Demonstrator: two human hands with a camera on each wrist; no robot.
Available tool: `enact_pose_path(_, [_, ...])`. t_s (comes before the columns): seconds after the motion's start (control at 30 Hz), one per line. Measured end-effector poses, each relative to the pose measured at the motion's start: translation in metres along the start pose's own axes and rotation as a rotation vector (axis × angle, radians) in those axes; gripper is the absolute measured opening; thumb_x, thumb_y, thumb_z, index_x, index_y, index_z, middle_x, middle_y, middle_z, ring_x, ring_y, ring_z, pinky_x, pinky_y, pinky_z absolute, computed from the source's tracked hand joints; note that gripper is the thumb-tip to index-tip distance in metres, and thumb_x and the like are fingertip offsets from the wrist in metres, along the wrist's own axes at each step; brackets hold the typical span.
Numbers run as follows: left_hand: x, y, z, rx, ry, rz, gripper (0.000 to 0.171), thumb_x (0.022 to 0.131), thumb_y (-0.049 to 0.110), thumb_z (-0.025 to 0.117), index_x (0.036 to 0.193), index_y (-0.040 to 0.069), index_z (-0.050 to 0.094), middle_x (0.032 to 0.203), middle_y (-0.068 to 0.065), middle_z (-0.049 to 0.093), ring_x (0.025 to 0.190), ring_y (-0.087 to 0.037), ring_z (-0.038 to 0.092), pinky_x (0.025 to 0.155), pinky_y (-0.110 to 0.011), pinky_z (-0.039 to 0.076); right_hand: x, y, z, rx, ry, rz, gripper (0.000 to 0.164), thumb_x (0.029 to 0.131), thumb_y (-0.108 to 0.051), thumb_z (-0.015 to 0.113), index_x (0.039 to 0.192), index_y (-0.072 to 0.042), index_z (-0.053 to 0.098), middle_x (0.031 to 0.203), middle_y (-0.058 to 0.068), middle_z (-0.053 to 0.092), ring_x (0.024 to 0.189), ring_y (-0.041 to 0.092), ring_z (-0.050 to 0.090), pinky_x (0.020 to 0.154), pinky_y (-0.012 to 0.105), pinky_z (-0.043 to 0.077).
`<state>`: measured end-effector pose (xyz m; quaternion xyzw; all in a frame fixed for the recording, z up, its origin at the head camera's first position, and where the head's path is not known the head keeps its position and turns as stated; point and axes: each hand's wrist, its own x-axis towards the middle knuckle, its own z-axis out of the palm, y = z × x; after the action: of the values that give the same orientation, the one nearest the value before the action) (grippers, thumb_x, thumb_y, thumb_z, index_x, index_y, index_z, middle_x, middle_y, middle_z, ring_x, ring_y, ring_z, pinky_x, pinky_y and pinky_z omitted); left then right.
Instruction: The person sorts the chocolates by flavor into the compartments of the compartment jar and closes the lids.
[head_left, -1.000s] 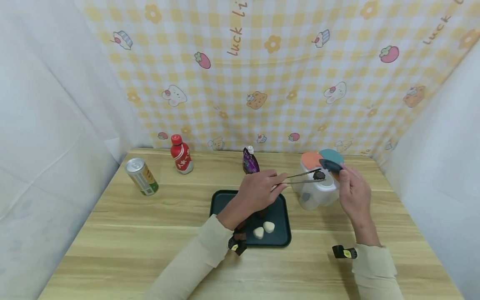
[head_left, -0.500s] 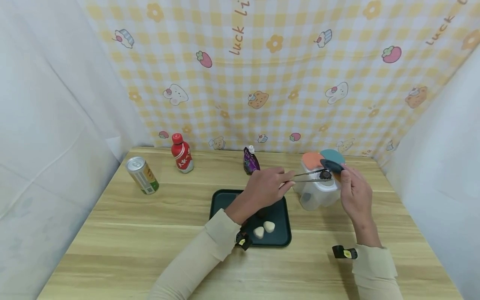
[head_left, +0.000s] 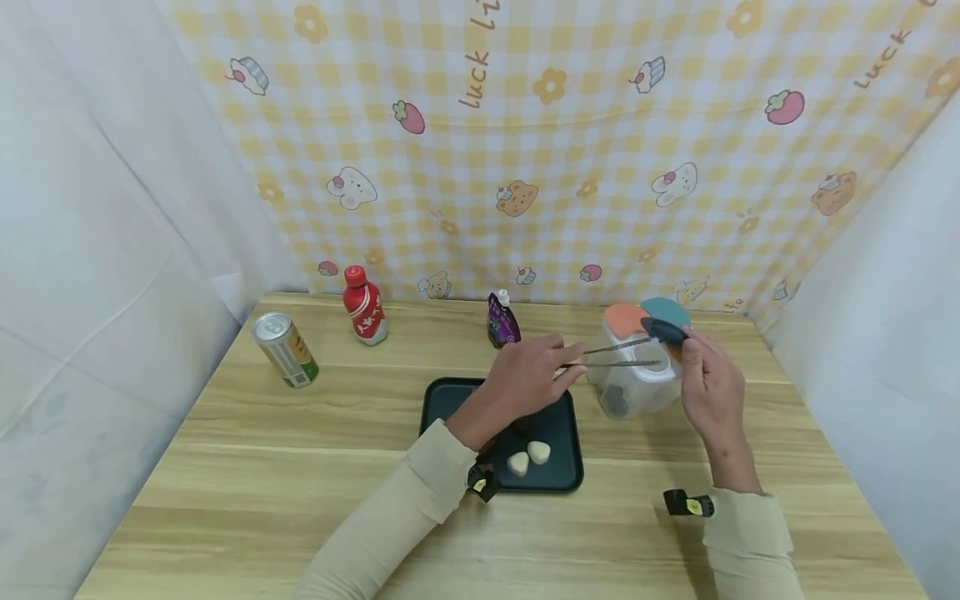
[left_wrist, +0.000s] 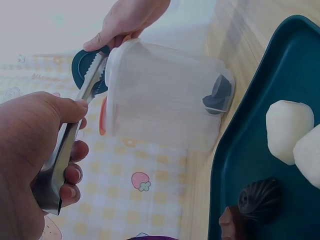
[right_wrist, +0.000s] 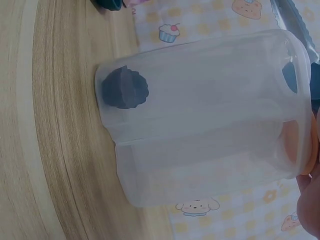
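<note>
Head view, and a wood-grain table (head_left: 360, 500) runs between white curtains (head_left: 105, 275), checked cloth (head_left: 450, 142) hanging at the far side. A can (head_left: 287, 350) and red bottle (head_left: 364, 307) stand left, a purple pouch (head_left: 502, 321) far middle, a dark tray (head_left: 576, 425) centre, a clear container (head_left: 648, 396) right. And here's the left hand (head_left: 531, 377), pinching tongs (head_left: 624, 364), their tips parted at the container's mouth! The right hand (head_left: 712, 387) grips the raised dark lid (head_left: 663, 331).

Left wrist: thumb and curled fingers hold the tongs; white pieces (left_wrist: 289, 131) sit on the tray near a ridged dark sweet (left_wrist: 261, 200).

Right wrist: a dark scalloped piece (right_wrist: 125, 88) lies at the container's bottom; the right hand, mostly out of frame, reaches the orange lid (right_wrist: 297, 142).
</note>
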<state>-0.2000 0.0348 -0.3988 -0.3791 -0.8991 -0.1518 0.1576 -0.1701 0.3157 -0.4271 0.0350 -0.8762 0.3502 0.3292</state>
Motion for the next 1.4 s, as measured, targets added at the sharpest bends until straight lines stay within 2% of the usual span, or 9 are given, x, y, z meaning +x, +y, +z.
enact_pose_path(0.13, [-0.003, -0.001, 0.0, 0.005, -0.001, -0.003, 0.037, 0.105, 0.043, 0.059, 0.136, 0.026, 0.07, 0.096, 0.003, 0.068, 0.056, -0.006, 0.046, 0.043, -0.019, 0.029, 0.0, 0.0, 0.0, 0.001, 0.009, 0.004, 0.044, 0.112, -0.026, 0.046, 0.124, 0.01, 0.069, 0.13, 0.026, 0.065, 0.127, 0.05, 0.054, 0.109, 0.06, 0.037])
enact_pose_path(0.33, [-0.017, -0.005, -0.001, 0.01, 0.052, 0.009, 0.035, 0.103, 0.041, 0.063, 0.133, 0.025, 0.072, 0.092, 0.004, 0.067, 0.056, -0.006, 0.047, 0.043, -0.02, 0.029, 0.0, 0.0, 0.001, 0.009, 0.018, -0.003, 0.042, 0.111, -0.024, 0.048, 0.123, 0.01, 0.069, 0.129, 0.026, 0.065, 0.126, 0.049, 0.055, 0.108, 0.061, 0.037])
enact_pose_path(0.83, [-0.085, -0.031, -0.006, 0.016, 0.005, 0.022, 0.032, 0.102, 0.037, 0.066, 0.129, 0.022, 0.075, 0.088, 0.003, 0.065, 0.056, -0.005, 0.045, 0.043, -0.019, 0.027, 0.0, 0.0, 0.003, 0.018, 0.039, -0.005, 0.042, 0.111, -0.024, 0.049, 0.121, 0.011, 0.07, 0.127, 0.026, 0.066, 0.124, 0.048, 0.057, 0.104, 0.063, 0.04])
enact_pose_path(0.93, [-0.096, -0.037, -0.008, 0.018, -0.029, 0.017, 0.031, 0.102, 0.036, 0.066, 0.127, 0.021, 0.076, 0.089, 0.002, 0.066, 0.059, -0.007, 0.051, 0.044, -0.021, 0.035, 0.0, 0.001, 0.003, 0.019, 0.045, -0.012, 0.041, 0.111, -0.023, 0.049, 0.12, 0.01, 0.071, 0.126, 0.026, 0.067, 0.123, 0.048, 0.058, 0.104, 0.063, 0.04])
enact_pose_path(1.03, [-0.108, -0.043, -0.01, 0.039, -0.068, 0.017, 0.031, 0.101, 0.036, 0.067, 0.126, 0.02, 0.077, 0.098, 0.001, 0.07, 0.072, -0.011, 0.064, 0.053, -0.025, 0.049, 0.001, 0.001, 0.004, 0.019, 0.047, -0.023, 0.041, 0.111, -0.023, 0.05, 0.117, 0.011, 0.071, 0.125, 0.026, 0.067, 0.123, 0.048, 0.058, 0.106, 0.06, 0.04])
enact_pose_path(1.1, [-0.115, -0.046, -0.013, 0.049, -0.096, 0.012, 0.032, 0.101, 0.037, 0.068, 0.127, 0.02, 0.076, 0.101, 0.0, 0.071, 0.078, -0.012, 0.066, 0.057, -0.028, 0.052, 0.001, 0.001, 0.004, 0.02, 0.045, -0.028, 0.041, 0.111, -0.023, 0.05, 0.117, 0.011, 0.071, 0.125, 0.026, 0.067, 0.123, 0.048, 0.058, 0.108, 0.059, 0.039])
enact_pose_path(1.2, [-0.125, -0.051, -0.014, 0.058, -0.139, 0.0, 0.033, 0.101, 0.036, 0.069, 0.127, 0.019, 0.076, 0.095, 0.0, 0.069, 0.069, -0.011, 0.06, 0.05, -0.026, 0.045, 0.001, 0.001, 0.004, 0.023, 0.043, -0.025, 0.04, 0.111, -0.023, 0.05, 0.119, 0.011, 0.071, 0.125, 0.026, 0.067, 0.123, 0.048, 0.057, 0.108, 0.059, 0.039])
enact_pose_path(1.3, [-0.132, -0.055, -0.016, 0.066, -0.159, -0.013, 0.033, 0.1, 0.036, 0.069, 0.127, 0.018, 0.076, 0.083, 0.002, 0.062, 0.058, -0.009, 0.044, 0.043, -0.024, 0.031, 0.001, 0.0, 0.003, 0.025, 0.042, -0.018, 0.039, 0.111, -0.022, 0.05, 0.122, 0.01, 0.07, 0.125, 0.026, 0.067, 0.123, 0.048, 0.058, 0.104, 0.062, 0.04])
enact_pose_path(1.4, [-0.137, -0.058, -0.018, 0.078, -0.18, -0.028, 0.033, 0.099, 0.037, 0.07, 0.126, 0.018, 0.077, 0.082, 0.002, 0.06, 0.056, -0.008, 0.041, 0.044, -0.023, 0.03, 0.001, 0.0, 0.003, 0.024, 0.04, -0.016, 0.039, 0.111, -0.021, 0.05, 0.123, 0.01, 0.07, 0.125, 0.026, 0.067, 0.122, 0.047, 0.058, 0.103, 0.063, 0.041])
